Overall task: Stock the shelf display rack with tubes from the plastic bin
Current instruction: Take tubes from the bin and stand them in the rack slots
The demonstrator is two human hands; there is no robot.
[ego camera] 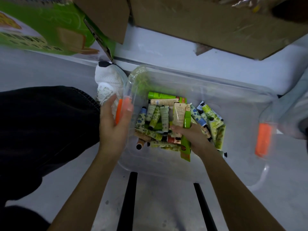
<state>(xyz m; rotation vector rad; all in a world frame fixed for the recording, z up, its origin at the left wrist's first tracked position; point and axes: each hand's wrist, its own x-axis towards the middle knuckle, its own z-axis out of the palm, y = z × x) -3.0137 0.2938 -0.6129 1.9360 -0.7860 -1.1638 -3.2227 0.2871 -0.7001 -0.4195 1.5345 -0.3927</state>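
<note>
Clear plastic bin (166, 169) on the floor (41, 70) holds the heaped tubes (155, 117). The right hand (188, 135), inside it, grips two with long axes running near to far; the left hand (115, 125) clasps the bin's left wall.

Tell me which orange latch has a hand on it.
The latch on the bin's left end, gripped by the left hand; the right-end latch is untouched.
</note>
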